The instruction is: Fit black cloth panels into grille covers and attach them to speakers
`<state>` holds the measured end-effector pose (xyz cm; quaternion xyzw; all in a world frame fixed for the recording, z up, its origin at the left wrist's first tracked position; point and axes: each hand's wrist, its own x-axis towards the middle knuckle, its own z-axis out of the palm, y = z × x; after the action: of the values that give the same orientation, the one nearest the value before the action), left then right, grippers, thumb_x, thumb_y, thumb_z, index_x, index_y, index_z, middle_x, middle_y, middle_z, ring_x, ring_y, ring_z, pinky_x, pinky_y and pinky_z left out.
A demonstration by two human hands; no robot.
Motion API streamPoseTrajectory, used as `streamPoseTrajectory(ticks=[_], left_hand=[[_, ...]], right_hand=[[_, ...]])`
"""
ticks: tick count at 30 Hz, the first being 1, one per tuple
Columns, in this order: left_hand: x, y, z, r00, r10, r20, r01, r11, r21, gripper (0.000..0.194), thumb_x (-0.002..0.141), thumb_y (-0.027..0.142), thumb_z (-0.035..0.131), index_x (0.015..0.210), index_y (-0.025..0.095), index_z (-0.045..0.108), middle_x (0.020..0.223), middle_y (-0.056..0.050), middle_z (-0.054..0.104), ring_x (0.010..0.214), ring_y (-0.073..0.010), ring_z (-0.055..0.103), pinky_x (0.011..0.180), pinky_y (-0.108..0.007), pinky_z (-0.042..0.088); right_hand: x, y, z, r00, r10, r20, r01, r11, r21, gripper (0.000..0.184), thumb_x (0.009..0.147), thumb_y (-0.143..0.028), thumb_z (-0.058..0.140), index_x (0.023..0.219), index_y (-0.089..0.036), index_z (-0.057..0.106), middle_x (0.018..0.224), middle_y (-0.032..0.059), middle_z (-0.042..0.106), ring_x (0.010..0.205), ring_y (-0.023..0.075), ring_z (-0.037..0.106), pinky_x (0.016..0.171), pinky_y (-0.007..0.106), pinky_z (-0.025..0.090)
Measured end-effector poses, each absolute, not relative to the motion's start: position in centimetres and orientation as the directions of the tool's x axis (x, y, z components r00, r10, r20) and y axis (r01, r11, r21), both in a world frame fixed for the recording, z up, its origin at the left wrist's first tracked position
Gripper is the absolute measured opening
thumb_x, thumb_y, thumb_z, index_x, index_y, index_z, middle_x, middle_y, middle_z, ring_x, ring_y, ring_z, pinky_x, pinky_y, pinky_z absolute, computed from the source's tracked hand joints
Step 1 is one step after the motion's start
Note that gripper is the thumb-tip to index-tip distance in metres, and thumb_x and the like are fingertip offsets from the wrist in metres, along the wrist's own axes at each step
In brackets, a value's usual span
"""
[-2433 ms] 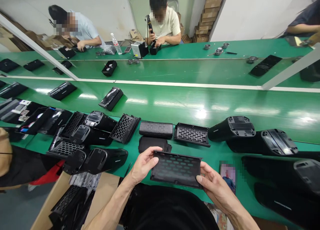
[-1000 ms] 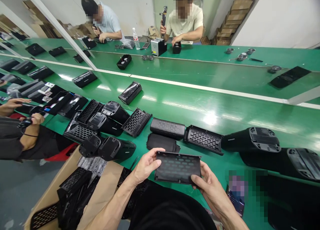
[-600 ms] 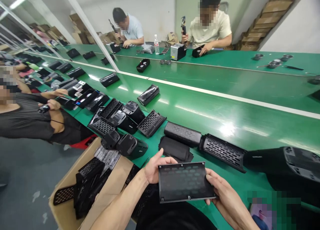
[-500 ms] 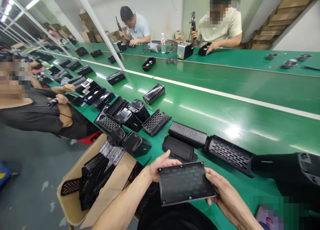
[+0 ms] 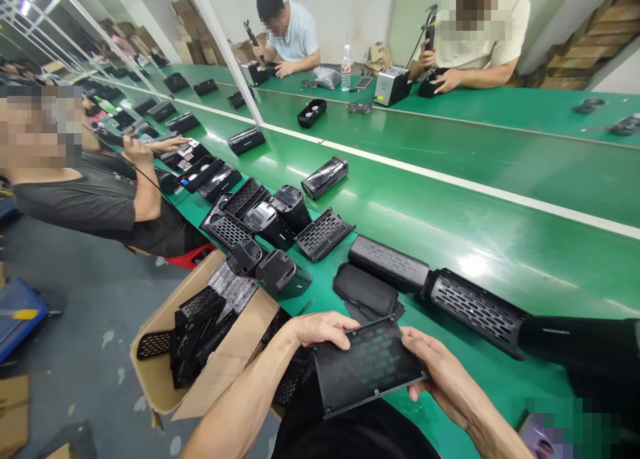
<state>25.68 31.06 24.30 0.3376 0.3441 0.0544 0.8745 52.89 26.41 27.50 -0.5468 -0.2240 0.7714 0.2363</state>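
Pinched at both ends, one slotted black panel (image 5: 373,369) sits between the two hands, which close on it narrowly. From the panel's left end, the left hand (image 5: 323,331) lays its thumb over the upward face; at its right end, the right hand (image 5: 433,359) has its thumb near the top corner and fingers curled beneath.

Half a second ago the left thumb stood clear of the panel; now it bears on it, and green shows more plainly through the slots (a thin dark layer seems to cover them, though mesh or film I cannot tell). With thumbs now at both ends, the hold looks firmer, and the panel can probably be turned or pressed without slipping. It touches no other part.

Just beyond the panel lie folded black sheets (image 5: 365,289), then a rounded cover (image 5: 389,262); beyond and right of it, an upturned grille (image 5: 475,312) rests on the bench (image 5: 500,389). Left of the panel stands a carton (image 5: 227,372) of black pieces.
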Motion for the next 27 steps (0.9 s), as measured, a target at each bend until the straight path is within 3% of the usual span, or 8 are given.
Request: streamPoseTrajectory(ticks=[7,13,16,21,24,27], left_hand=[[25.4,30.8,24.4,0.716,0.409,-0.566,0.253,0.603,0.757,0.031,0.072,0.028,0.072,0.099,0.015,0.077,0.076,0.0,0.069,0.064,-0.0149,0.059,0.059,-0.023,0.041],[25.1,30.4,25.1,0.698,0.433,-0.57,0.222,0.627,0.747,0.031,0.069,0.028,0.075,0.098,0.016,0.077,0.078,0.001,0.07,0.067,-0.0165,0.06,0.062,-0.024,0.043],[24.6,30.1,25.4,0.725,0.396,-0.563,0.119,0.733,0.669,0.038,0.07,0.035,0.078,0.104,0.016,0.077,0.09,-0.003,0.075,0.073,-0.0184,0.065,0.067,-0.026,0.046],[23.7,27.4,22.4,0.613,0.408,-0.677,-0.171,0.904,0.391,0.05,0.077,0.057,0.073,0.102,0.014,0.08,0.095,-0.008,0.08,0.078,-0.0191,0.07,0.079,-0.028,0.051],[22.7,25.1,19.3,0.539,0.41,-0.736,-0.274,0.912,0.306,0.04,0.078,0.05,0.069,0.084,0.012,0.08,0.08,-0.01,0.079,0.064,-0.0197,0.067,0.075,-0.03,0.052],[21.1,22.6,18.6,0.478,0.532,-0.699,-0.486,0.823,0.294,0.044,0.078,0.048,0.069,0.091,0.008,0.08,0.086,-0.015,0.08,0.076,-0.0245,0.073,0.084,-0.033,0.053]], right_hand=[[52.5,26.7,27.5,-0.277,0.604,-0.747,-0.095,-0.791,-0.604,0.029,0.09,-0.041,0.07,0.109,-0.02,0.073,0.076,-0.0007,0.057,0.056,0.0129,0.054,0.039,0.023,0.055],[52.1,27.1,27.3,-0.304,0.598,-0.741,-0.082,-0.792,-0.606,0.032,0.088,-0.044,0.07,0.109,-0.019,0.074,0.072,-0.0011,0.058,0.052,0.0119,0.053,0.038,0.022,0.054],[51.7,27.6,27.3,-0.324,0.593,-0.737,-0.06,-0.79,-0.61,0.033,0.089,-0.044,0.069,0.109,-0.018,0.074,0.07,-0.0016,0.057,0.051,0.0118,0.054,0.037,0.021,0.053],[49.9,28.2,27.6,-0.383,0.589,-0.711,-0.007,-0.772,-0.636,0.039,0.091,-0.052,0.066,0.109,-0.019,0.073,0.065,-0.0035,0.054,0.045,0.011,0.053,0.035,0.019,0.048],[48.3,28.7,26.4,-0.433,0.568,-0.699,0.033,-0.765,-0.643,0.047,0.091,-0.061,0.063,0.111,-0.02,0.073,0.067,-0.0014,0.06,0.047,0.014,0.058,0.036,0.02,0.048],[46.1,30.2,23.6,-0.466,0.584,-0.665,0.091,-0.716,-0.692,0.062,0.089,-0.074,0.057,0.115,-0.019,0.072,0.074,0.004,0.068,0.057,0.0211,0.068,0.043,0.027,0.054]])
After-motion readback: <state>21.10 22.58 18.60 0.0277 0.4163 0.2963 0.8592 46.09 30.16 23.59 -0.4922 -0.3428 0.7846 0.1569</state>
